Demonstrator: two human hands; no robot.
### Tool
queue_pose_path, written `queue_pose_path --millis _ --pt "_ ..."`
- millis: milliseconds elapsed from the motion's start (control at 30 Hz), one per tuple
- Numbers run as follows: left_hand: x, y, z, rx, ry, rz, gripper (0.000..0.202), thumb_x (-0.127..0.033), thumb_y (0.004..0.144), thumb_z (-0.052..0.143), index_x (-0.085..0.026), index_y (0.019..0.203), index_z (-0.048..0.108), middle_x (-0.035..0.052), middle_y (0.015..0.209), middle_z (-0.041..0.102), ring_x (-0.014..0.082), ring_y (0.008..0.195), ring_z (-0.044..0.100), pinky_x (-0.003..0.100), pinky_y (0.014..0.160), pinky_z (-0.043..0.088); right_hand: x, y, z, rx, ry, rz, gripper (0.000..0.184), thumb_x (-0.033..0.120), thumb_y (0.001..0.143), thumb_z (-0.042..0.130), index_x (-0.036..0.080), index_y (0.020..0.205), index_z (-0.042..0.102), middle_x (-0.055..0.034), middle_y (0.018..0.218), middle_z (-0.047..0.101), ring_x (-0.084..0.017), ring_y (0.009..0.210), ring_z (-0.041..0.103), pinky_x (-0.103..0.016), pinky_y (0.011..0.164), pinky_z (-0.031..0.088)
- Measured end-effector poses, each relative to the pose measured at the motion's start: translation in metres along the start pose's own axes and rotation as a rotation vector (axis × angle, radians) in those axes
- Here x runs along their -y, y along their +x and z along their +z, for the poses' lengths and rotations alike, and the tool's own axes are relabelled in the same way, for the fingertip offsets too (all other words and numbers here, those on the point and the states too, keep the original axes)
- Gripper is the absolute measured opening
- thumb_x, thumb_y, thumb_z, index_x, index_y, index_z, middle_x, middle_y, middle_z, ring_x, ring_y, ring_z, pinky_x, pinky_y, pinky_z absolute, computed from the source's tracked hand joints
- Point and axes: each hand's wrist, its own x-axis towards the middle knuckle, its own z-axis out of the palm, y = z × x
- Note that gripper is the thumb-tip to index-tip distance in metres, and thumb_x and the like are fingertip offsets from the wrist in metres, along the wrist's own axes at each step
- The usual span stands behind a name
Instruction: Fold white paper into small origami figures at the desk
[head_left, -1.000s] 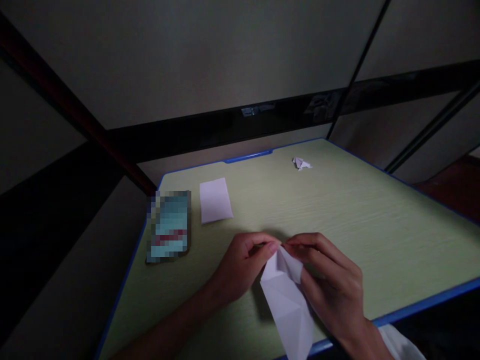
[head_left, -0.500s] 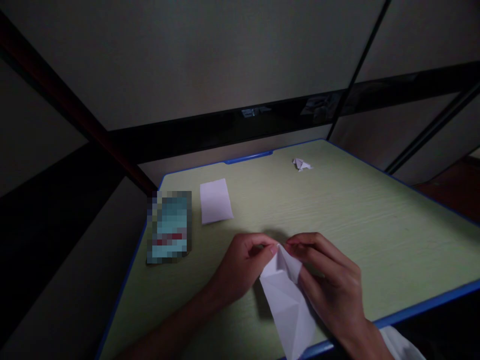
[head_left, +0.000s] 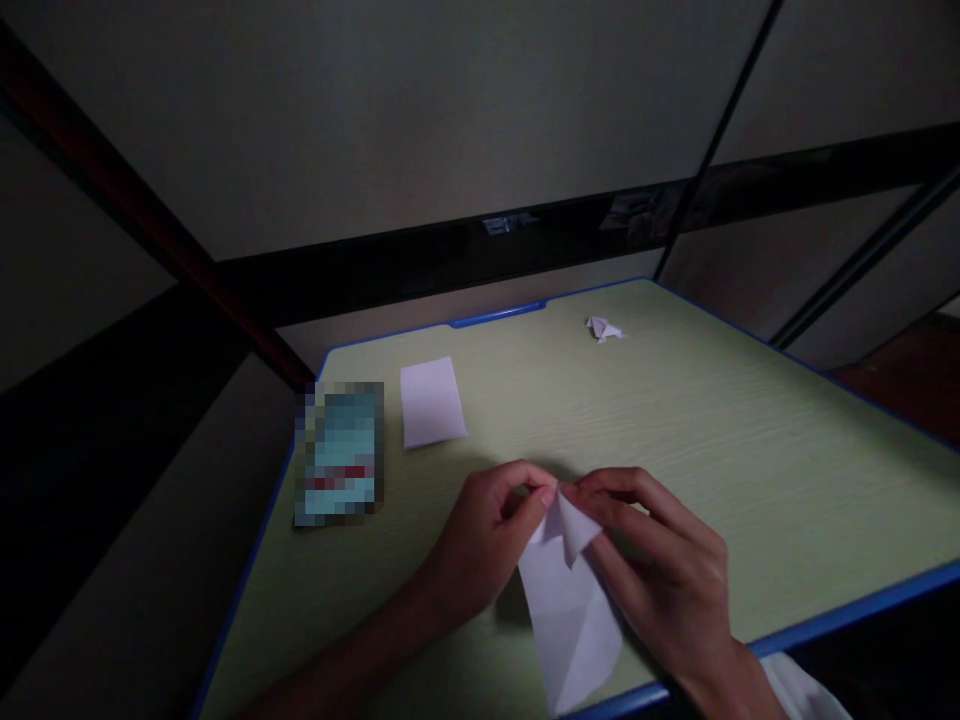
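Observation:
A white sheet of paper point(head_left: 571, 620), creased and partly folded, is held between my two hands near the table's front edge. My left hand point(head_left: 491, 535) pinches its top corner between thumb and index finger. On the other side, my right hand point(head_left: 660, 555) grips a folded flap close to the same corner, with its thumb partly hidden behind the paper. The lower part of the sheet hangs toward the front edge and shows diagonal crease lines.
On the pale green table point(head_left: 720, 440) with a blue rim lie a flat white sheet point(head_left: 433, 402) and a small folded paper figure point(head_left: 602, 328) at the back. A phone-shaped, pixelated object point(head_left: 341, 455) rests at the left edge. Cabinet panels point(head_left: 450, 120) stand behind.
The flap at the paper's top has folded down further into a point. The right fingers have moved slightly left toward the left fingertips, and the sheet's lower end has swung left.

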Motion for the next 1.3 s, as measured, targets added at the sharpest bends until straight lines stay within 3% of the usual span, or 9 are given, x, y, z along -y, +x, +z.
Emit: queue_pose_path --millis 167,333,567,967,1067,1300 --pt "-0.001 0.001 0.000 0.018 -0.026 0.000 0.015 -0.021 0.075 0.046 -0.013 0.070 0.059 -0.0013 0.058 0.051 0.0090 0.052 0.045 0.018 0.046 0.032 0.000 -0.001 0.001 0.048 -0.006 -0.009 0.020 0.007 0.074 0.050 0.017 0.083 0.064 -0.0067 0.078 0.059 -0.018 0.069 0.057 -0.031 0.055 0.049" --pt "0.001 0.002 -0.001 -0.038 -0.020 -0.002 0.014 -0.019 0.074 0.046 -0.013 0.066 0.055 -0.0024 0.057 0.051 0.0085 0.051 0.045 0.018 0.046 0.032 -0.002 0.000 0.005 0.155 -0.032 -0.023 0.018 0.009 0.076 0.048 0.011 0.086 0.062 -0.0114 0.086 0.058 -0.021 0.075 0.055 -0.036 0.061 0.049" --pt "0.006 0.006 -0.003 -0.096 -0.022 -0.024 0.014 -0.020 0.073 0.046 -0.014 0.063 0.053 -0.0029 0.056 0.050 0.0093 0.052 0.044 0.019 0.048 0.033 -0.004 0.000 0.007 0.326 -0.084 0.011 0.024 0.013 0.079 0.047 0.011 0.100 0.058 -0.0133 0.101 0.054 -0.024 0.090 0.050 -0.042 0.074 0.047" --pt "0.001 0.011 -0.009 -0.130 -0.134 -0.013 0.013 -0.017 0.069 0.050 -0.012 0.066 0.061 -0.0010 0.057 0.057 0.0105 0.056 0.049 0.019 0.052 0.037 -0.001 0.001 0.007 0.431 -0.200 0.005 0.041 0.021 0.083 0.044 0.012 0.123 0.042 -0.0131 0.119 0.048 -0.026 0.102 0.046 -0.044 0.084 0.043" --pt "0.000 0.010 -0.009 -0.121 -0.206 -0.024 0.011 -0.016 0.068 0.051 -0.012 0.067 0.062 -0.0010 0.058 0.058 0.0101 0.056 0.050 0.018 0.053 0.038 -0.001 0.001 0.007 0.409 -0.181 0.003 0.044 0.022 0.083 0.046 0.012 0.125 0.041 -0.0134 0.121 0.046 -0.026 0.104 0.044 -0.043 0.085 0.042" --pt "-0.004 0.007 -0.007 -0.188 -0.244 -0.083 0.009 -0.015 0.065 0.053 -0.013 0.066 0.062 -0.0020 0.056 0.057 0.0084 0.050 0.048 0.017 0.046 0.035 -0.002 -0.002 0.006 0.167 -0.078 -0.025 0.027 0.012 0.079 0.050 0.015 0.105 0.058 -0.0111 0.103 0.051 -0.023 0.094 0.047 -0.039 0.074 0.045"
